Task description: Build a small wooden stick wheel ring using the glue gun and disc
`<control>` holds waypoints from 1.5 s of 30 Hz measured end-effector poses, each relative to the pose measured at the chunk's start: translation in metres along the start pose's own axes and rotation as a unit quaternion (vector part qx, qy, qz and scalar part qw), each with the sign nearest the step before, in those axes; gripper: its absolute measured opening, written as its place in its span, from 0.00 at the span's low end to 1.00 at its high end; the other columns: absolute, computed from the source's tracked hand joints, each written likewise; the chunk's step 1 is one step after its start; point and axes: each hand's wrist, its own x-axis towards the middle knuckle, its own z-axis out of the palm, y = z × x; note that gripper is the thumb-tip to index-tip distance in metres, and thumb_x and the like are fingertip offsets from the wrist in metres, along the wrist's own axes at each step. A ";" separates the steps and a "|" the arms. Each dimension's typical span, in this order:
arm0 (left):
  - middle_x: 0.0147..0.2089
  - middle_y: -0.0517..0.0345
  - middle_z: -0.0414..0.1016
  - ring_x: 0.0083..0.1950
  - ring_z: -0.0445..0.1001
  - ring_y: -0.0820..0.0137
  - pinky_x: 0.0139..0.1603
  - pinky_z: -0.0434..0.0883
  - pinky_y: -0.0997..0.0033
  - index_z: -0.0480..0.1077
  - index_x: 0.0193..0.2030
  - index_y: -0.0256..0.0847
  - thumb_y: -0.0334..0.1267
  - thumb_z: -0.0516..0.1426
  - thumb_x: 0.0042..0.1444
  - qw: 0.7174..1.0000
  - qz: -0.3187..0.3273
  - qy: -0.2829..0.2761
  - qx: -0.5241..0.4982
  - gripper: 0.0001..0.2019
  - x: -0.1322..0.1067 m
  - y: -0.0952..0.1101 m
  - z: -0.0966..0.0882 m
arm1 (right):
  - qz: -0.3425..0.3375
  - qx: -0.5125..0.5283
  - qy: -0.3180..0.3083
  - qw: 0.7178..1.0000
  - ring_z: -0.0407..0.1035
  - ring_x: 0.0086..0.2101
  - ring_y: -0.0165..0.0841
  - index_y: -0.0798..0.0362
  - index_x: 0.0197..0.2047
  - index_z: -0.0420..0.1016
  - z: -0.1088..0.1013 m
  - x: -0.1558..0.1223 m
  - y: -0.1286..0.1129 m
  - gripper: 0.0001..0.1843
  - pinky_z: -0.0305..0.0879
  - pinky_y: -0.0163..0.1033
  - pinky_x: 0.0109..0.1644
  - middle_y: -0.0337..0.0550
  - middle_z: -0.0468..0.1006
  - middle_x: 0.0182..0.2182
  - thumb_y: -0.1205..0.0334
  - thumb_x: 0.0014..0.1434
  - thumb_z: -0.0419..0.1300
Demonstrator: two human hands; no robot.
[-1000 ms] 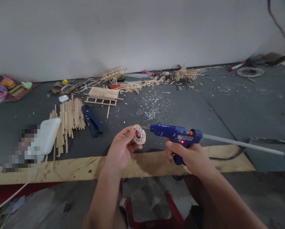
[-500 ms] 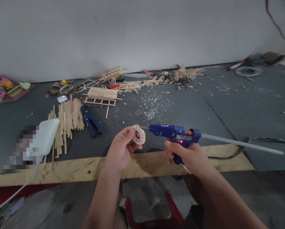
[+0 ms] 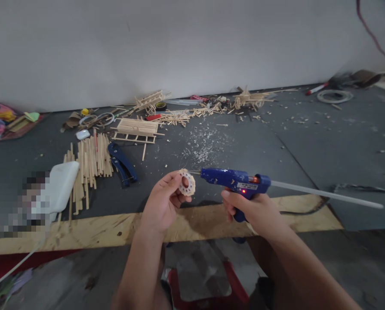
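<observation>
Between the thumb and fingers of my left hand is a small pale ring with dark dots around its face, held upright above the table's front edge. My right hand is wrapped round the grip of a blue glue gun. Its red light is lit, and a long clear glue stick sticks out of its back. The nozzle points left at the ring's upper edge; whether it touches the ring I cannot tell. A blue cutter lies left of my left hand, beside a pile of thin wooden sticks.
A small wooden stick frame and a little stick cart stand farther back. White scraps are strewn mid-table. A white power bank with a cable lies at the left. A red stool is below the table edge.
Hardly anything differs. The whole view has shifted slightly; both hands, the ring and the glue gun keep the same places relative to one another.
</observation>
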 end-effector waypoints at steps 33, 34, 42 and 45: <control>0.28 0.59 0.74 0.24 0.71 0.79 0.22 0.72 0.84 0.75 0.32 0.35 0.36 0.64 0.50 0.997 0.010 0.073 -0.006 0.07 0.004 0.015 -0.017 | 0.102 -0.113 0.147 0.977 0.66 0.23 0.29 0.54 0.26 0.72 -0.090 0.022 -0.013 0.19 0.62 0.37 0.28 0.43 0.73 0.22 0.46 0.57 0.58; 0.29 0.59 0.75 0.25 0.72 0.79 0.22 0.72 0.84 0.75 0.33 0.35 0.35 0.63 0.51 0.995 0.019 0.093 -0.018 0.05 0.005 0.018 -0.019 | 0.085 -0.118 0.160 0.976 0.65 0.23 0.27 0.53 0.26 0.72 -0.096 0.018 -0.016 0.18 0.60 0.37 0.28 0.41 0.72 0.22 0.46 0.56 0.59; 0.31 0.58 0.78 0.31 0.78 0.75 0.29 0.75 0.83 0.75 0.34 0.35 0.28 0.57 0.57 0.980 0.098 0.150 -0.091 0.05 0.023 0.049 -0.030 | -0.105 -0.350 -0.041 0.930 0.72 0.39 0.38 0.48 0.41 0.79 -0.001 0.004 -0.027 0.12 0.65 0.42 0.43 0.44 0.79 0.40 0.58 0.53 0.63; 0.31 0.57 0.78 0.33 0.78 0.75 0.32 0.76 0.83 0.75 0.34 0.34 0.27 0.54 0.59 0.978 0.106 0.147 -0.104 0.07 0.027 0.055 -0.030 | -0.218 -0.443 -0.130 0.860 0.69 0.46 0.42 0.54 0.47 0.77 0.059 0.016 -0.017 0.16 0.62 0.46 0.52 0.50 0.77 0.44 0.61 0.56 0.60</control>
